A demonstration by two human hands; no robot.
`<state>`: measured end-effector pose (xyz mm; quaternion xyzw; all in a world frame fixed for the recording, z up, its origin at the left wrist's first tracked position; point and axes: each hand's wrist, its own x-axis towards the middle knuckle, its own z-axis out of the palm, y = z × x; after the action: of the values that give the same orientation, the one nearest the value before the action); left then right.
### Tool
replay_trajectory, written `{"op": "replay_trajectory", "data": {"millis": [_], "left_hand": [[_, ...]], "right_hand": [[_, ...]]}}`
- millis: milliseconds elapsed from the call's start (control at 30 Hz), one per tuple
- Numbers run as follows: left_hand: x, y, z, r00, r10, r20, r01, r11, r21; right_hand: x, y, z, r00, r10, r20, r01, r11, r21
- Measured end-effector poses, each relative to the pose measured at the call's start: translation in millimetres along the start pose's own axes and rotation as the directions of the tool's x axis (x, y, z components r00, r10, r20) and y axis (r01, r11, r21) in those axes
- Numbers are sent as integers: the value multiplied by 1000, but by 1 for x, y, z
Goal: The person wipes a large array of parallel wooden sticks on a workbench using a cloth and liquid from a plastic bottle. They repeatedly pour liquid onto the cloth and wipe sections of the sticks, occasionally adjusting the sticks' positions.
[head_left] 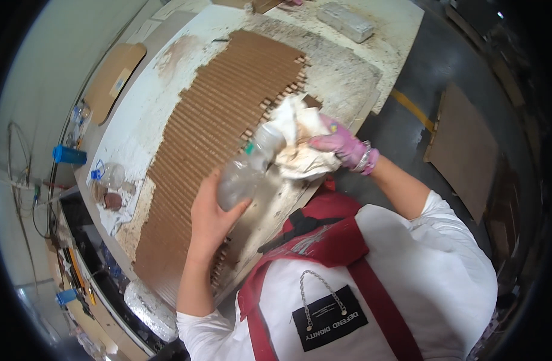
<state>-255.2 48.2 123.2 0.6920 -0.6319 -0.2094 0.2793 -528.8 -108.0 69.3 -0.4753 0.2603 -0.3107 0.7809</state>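
My left hand (209, 219) grips the base of a clear plastic bottle (247, 168) with a green cap, tilted neck-up toward the right. My right hand (342, 147), in a pink glove, clutches a crumpled, stained white rag (300, 141) pressed against the bottle's neck. Both are held over a sheet of brown corrugated cardboard (209, 138) lying on a white, glue-smeared worktable (143, 102).
A grey block (345, 21) lies at the table's far end. Another clear bottle with a blue cap (107, 174) and a small jar sit at the table's left edge. A blue cup (68, 155) and tools lie on a shelf at left. Brown boards (462, 147) rest on the floor.
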Motion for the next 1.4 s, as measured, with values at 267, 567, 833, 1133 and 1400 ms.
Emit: {"op": "replay_trajectory", "data": {"millis": [267, 567, 833, 1133, 1400], "left_hand": [[-5, 19, 10, 988, 140, 63, -153, 921, 358], [17, 67, -19, 931, 269, 248, -366, 660, 656], [17, 68, -18, 887, 361, 288, -460, 626, 630], [25, 54, -27, 897, 348, 271, -430, 554, 712], [23, 39, -39, 893, 323, 314, -445, 525, 725]], "right_hand": [[-11, 29, 35, 956, 264, 131, -289, 753, 591], [-20, 20, 30, 995, 65, 78, -94, 886, 454], [-22, 34, 22, 976, 114, 186, -199, 815, 543], [-13, 36, 17, 956, 237, 170, -291, 743, 602], [4, 47, 35, 934, 263, 241, -356, 653, 668]]}}
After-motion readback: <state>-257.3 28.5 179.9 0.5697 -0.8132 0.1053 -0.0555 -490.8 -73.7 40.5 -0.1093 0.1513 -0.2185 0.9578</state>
